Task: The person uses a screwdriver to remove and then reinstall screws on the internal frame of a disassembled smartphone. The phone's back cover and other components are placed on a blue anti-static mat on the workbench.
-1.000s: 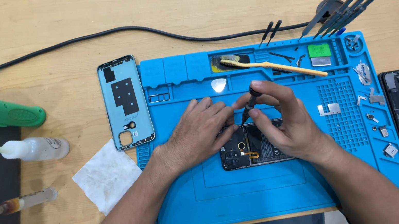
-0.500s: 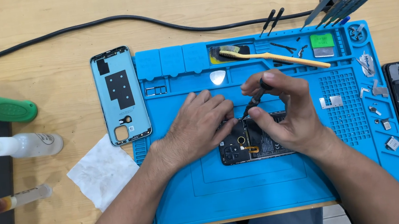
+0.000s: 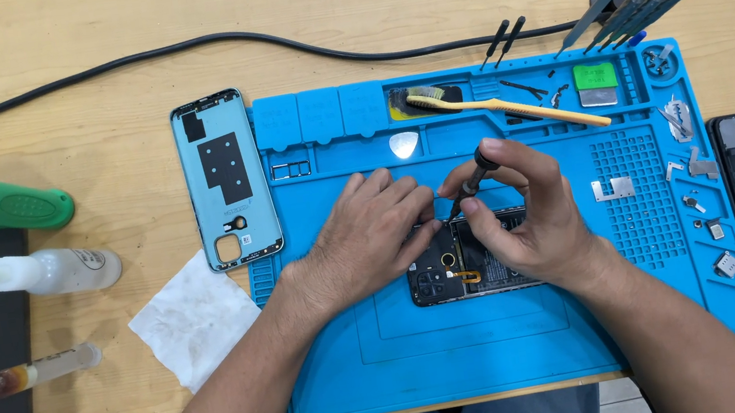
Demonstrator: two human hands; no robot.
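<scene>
1. Blue silicone work mat covers the wooden table; on it, nearest the viewer, lies an opened phone, back removed, dark circuitry and camera module exposed.
2. The left hand presses flat on the phone's left end, fingers spread, grasping nothing.
3. The right hand pinches a small black screwdriver, tip down at the phone's top edge.
4. Disassembly looks partly done: small metal plates and parts sit loose on the mat's right side; the board remains in place.
5. Left of the mat lies the pale blue back cover.
6. Farther back rest a yellow toothbrush and a black cable.
</scene>
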